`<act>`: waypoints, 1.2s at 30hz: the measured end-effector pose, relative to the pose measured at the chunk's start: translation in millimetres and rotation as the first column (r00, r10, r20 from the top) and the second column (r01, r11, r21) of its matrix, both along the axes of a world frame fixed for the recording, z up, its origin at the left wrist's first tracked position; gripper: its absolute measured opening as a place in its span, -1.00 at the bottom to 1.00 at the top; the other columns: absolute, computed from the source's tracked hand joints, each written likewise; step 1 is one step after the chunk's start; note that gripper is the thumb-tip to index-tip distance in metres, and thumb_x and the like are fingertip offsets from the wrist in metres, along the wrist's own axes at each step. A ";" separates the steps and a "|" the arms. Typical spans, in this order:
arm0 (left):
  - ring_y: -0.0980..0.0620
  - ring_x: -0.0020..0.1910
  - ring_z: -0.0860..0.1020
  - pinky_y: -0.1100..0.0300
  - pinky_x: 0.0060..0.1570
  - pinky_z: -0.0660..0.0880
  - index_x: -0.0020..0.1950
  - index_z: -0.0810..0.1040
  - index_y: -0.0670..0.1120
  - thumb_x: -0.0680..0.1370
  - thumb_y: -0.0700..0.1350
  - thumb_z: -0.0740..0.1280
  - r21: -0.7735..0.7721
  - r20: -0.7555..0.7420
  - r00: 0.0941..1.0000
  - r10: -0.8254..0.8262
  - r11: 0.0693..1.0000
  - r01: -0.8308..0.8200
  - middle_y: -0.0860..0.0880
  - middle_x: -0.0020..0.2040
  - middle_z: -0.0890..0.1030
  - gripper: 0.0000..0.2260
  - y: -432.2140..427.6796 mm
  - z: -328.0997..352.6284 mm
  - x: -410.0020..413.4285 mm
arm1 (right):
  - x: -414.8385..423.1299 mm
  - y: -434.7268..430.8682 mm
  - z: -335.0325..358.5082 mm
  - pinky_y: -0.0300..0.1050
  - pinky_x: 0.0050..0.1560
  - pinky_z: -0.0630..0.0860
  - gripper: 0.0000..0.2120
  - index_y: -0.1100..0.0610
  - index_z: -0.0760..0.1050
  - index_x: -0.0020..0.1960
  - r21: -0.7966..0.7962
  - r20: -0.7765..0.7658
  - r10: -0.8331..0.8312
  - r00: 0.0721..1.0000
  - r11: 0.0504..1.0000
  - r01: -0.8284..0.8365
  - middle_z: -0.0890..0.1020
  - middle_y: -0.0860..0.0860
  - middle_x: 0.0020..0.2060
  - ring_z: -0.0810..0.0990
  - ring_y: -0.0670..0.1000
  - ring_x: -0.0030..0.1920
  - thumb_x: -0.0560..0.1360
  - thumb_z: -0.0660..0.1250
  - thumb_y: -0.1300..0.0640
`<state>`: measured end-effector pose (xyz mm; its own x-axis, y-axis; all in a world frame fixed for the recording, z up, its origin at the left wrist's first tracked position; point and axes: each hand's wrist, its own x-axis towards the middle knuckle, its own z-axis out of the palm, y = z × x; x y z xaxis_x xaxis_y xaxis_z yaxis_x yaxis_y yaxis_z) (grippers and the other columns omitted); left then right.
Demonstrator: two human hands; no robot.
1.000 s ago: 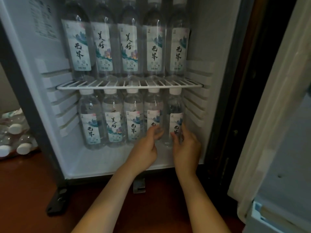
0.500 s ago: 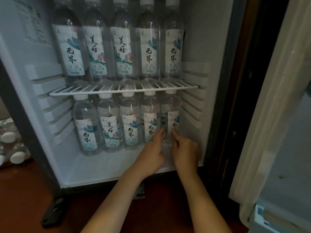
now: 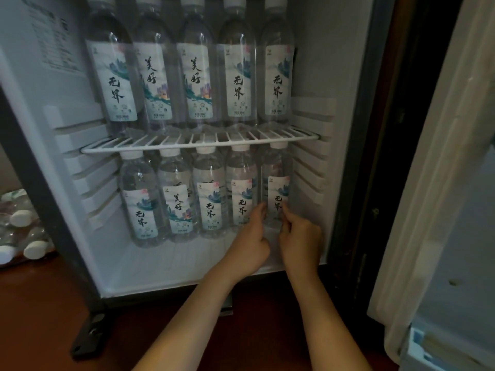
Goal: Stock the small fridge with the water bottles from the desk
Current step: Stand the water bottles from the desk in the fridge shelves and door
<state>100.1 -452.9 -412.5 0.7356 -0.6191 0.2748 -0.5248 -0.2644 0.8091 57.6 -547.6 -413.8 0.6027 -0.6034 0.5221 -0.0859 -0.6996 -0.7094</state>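
Note:
The small fridge (image 3: 187, 269) stands open in front of me. Several labelled water bottles fill the white wire shelf (image 3: 198, 143), and several more stand in a row on the fridge floor. My left hand (image 3: 250, 242) and my right hand (image 3: 300, 238) both reach to the rightmost lower bottle (image 3: 277, 188). Their fingertips pinch its lower body from the left and the right. The bottle stands upright beside the ribbed right wall.
The open fridge door (image 3: 442, 183) hangs at the right. A pack of more bottles with white caps (image 3: 21, 228) lies on the dark wooden surface (image 3: 40, 317) left of the fridge. The fridge floor in front of the lower row is bare.
Both hands moved right, from between the last two lower bottles onto the rightmost one. The view has drawn closer to the fridge.

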 end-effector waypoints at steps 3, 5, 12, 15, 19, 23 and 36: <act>0.23 0.43 0.07 0.38 0.35 0.03 0.52 -0.04 -0.08 0.43 -0.49 0.05 -0.026 0.003 1.000 -0.007 1.000 0.007 -0.04 0.53 0.08 -0.29 5.9 1.5 -4.6 | 0.2 -0.7 -1.5 -0.17 -0.04 0.46 -0.64 -0.03 0.39 0.35 -0.020 0.003 -0.015 1.000 1.000 0.015 0.65 0.14 0.05 0.63 0.12 -0.03 0.58 0.20 0.19; 0.29 0.39 0.11 0.51 0.29 0.06 0.51 0.01 -0.06 0.43 -0.51 0.05 -0.055 -0.005 1.000 -0.024 0.998 0.024 0.01 0.49 0.16 -0.29 12.1 2.3 -8.6 | 0.2 -0.5 -1.9 -0.14 -0.06 0.48 -0.64 -0.02 0.39 0.35 -0.024 0.015 -0.014 1.000 1.000 0.015 0.66 0.16 0.03 0.63 0.14 -0.04 0.58 0.20 0.18; 0.33 0.20 0.43 0.51 0.15 0.32 0.19 0.34 0.22 0.49 -0.46 0.11 -0.143 0.051 0.998 0.033 0.989 -0.025 0.26 0.16 0.48 -0.43 57.0 7.2 -30.5 | 1.5 6.5 -2.2 -0.06 0.05 0.49 -0.59 0.14 0.37 0.39 0.018 0.098 0.018 0.995 1.000 -0.020 0.60 0.20 0.14 0.59 0.19 0.10 0.55 0.25 0.18; 0.31 0.08 0.51 0.46 0.05 0.40 0.11 0.40 0.24 0.50 -0.44 0.15 -0.158 0.088 0.990 0.109 0.983 -0.095 0.21 0.04 0.56 -0.46 87.2 9.1 -39.6 | 5.9 4.5 -0.5 -0.03 0.14 0.45 -0.48 0.14 0.24 0.45 0.142 0.097 0.082 0.992 0.985 -0.095 0.53 0.19 0.24 0.52 0.20 0.20 0.52 0.28 0.21; 0.27 -0.02 0.54 0.40 0.01 0.44 0.05 0.46 0.23 0.51 -0.42 0.16 -0.168 0.091 0.974 0.206 0.968 -0.189 0.20 -0.07 0.60 -0.50 127.2 9.4 -50.2 | 9.0 3.4 0.1 0.00 0.21 0.41 -0.39 0.15 0.14 0.48 0.200 0.066 0.147 0.987 0.967 -0.157 0.49 0.18 0.29 0.49 0.19 0.25 0.50 0.31 0.22; 0.21 -0.07 0.57 0.39 -0.02 0.45 0.04 0.50 0.17 0.50 -0.45 0.19 -0.222 0.120 0.951 0.285 0.941 -0.255 0.13 -0.12 0.62 -0.52 164.7 12.6 -59.6 | 4.3 11.3 0.5 0.04 0.25 0.43 -0.43 0.18 0.20 0.45 0.212 0.101 0.147 0.984 0.963 -0.165 0.48 0.19 0.29 0.49 0.19 0.26 0.50 0.32 0.21; 0.09 -0.18 0.58 0.29 -0.24 0.46 -0.13 0.55 0.07 0.46 -0.46 0.16 -0.334 -0.029 0.732 0.680 0.684 -0.649 0.01 -0.17 0.61 -0.58 278.9 -6.2 -31.1 | -23.5 184.9 16.0 -0.24 -0.24 0.41 -0.88 0.18 0.60 -0.04 -0.232 0.155 0.601 0.784 0.794 -0.562 0.65 0.08 -0.23 0.58 0.01 -0.26 0.47 0.31 0.29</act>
